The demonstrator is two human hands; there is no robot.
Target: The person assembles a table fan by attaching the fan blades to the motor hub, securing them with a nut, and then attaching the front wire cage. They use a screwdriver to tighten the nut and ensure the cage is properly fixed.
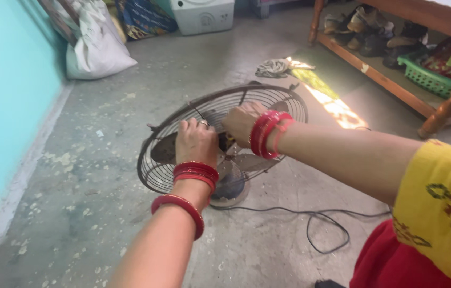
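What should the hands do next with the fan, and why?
Probably keep the left hand steady on the guard while the right hand works at the hub in the middle of the fan. Both hands already meet at that centre, over the blades. The right hand hides whatever it pinches there, so I cannot tell whether it is loose.

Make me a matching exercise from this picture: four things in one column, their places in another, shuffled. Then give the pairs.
Things:
1. fan
2. white sack
3. green basket
4. cord

Places:
A. against the turquoise wall
B. on the shelf under the wooden bed
C. loose on the floor, near the red skirt
D. under the left hand and right hand

Pairs: 1-D, 2-A, 3-B, 4-C
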